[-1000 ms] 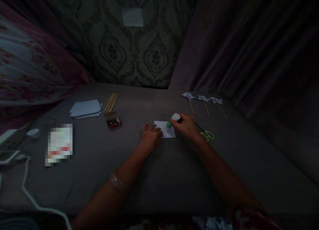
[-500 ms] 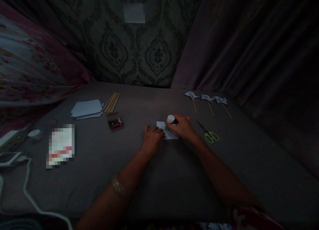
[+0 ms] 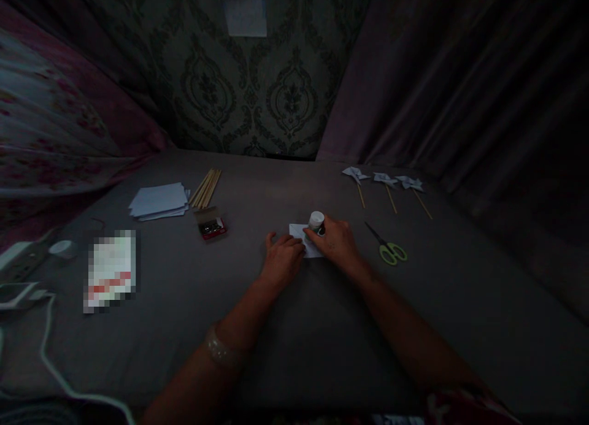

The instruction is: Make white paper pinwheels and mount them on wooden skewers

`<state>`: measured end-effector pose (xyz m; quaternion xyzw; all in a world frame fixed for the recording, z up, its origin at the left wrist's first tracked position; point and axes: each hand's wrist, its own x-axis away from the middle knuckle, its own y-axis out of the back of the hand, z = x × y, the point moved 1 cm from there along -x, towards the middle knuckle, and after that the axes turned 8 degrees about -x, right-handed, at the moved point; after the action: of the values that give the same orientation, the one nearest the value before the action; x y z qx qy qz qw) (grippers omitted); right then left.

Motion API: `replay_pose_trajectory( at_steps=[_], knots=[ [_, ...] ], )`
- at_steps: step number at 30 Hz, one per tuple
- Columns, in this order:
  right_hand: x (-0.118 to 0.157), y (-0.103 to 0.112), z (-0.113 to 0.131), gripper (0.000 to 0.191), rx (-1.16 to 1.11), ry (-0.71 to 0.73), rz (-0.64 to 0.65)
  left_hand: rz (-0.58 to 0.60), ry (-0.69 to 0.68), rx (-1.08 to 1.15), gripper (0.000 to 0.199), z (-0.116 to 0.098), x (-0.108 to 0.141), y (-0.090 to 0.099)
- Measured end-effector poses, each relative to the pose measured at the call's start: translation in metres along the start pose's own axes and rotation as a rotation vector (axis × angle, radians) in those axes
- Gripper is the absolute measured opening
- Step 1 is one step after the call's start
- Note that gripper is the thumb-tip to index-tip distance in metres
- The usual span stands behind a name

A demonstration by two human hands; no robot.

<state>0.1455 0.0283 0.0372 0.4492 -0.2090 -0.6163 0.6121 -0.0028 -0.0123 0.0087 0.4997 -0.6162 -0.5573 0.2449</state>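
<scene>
My right hand (image 3: 338, 243) is closed around an upright glue stick (image 3: 316, 219) with a white top end and a darker green body. Its lower end is over a small white square of paper (image 3: 297, 230), mostly hidden by my fingers. My left hand (image 3: 283, 258) lies on the cloth with its fingers stretched over the paper's left edge and the thumb apart. To the right of my right hand are scissors (image 3: 391, 253) with green handles.
Farther back right lie three paper pinwheels on sticks (image 3: 385, 179). At left are a paper stack (image 3: 159, 200), wooden sticks (image 3: 205, 189), an open box of small metal pieces (image 3: 211, 227), a white cap (image 3: 63, 248), a blurred packet (image 3: 110, 268) and a white cable (image 3: 57, 367).
The glue stick and my right hand have shifted slightly over the paper, and the stick's green part is now more covered by fingers. My left hand stays in place.
</scene>
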Motion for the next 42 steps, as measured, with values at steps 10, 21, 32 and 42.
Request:
replay_pose_trajectory(
  at_steps=[10, 21, 32, 42],
  knots=[
    [-0.010, 0.011, -0.009, 0.020, -0.045, 0.081, 0.152, -0.023, 0.005, -0.025, 0.021, 0.000, 0.002, 0.000],
    [-0.012, 0.008, -0.011, 0.026, -0.014, 0.097, 0.119, -0.015, 0.024, -0.030, 0.020, 0.000, 0.001, -0.004],
    [-0.021, 0.015, -0.013, 0.016, -0.067, 0.105, 0.250, -0.019, 0.028, -0.025, 0.019, -0.001, 0.002, 0.002],
    [-0.011, 0.010, -0.008, 0.024, -0.012, 0.067, 0.100, -0.011, 0.033, -0.032, 0.016, -0.002, 0.001, 0.002]
  ],
)
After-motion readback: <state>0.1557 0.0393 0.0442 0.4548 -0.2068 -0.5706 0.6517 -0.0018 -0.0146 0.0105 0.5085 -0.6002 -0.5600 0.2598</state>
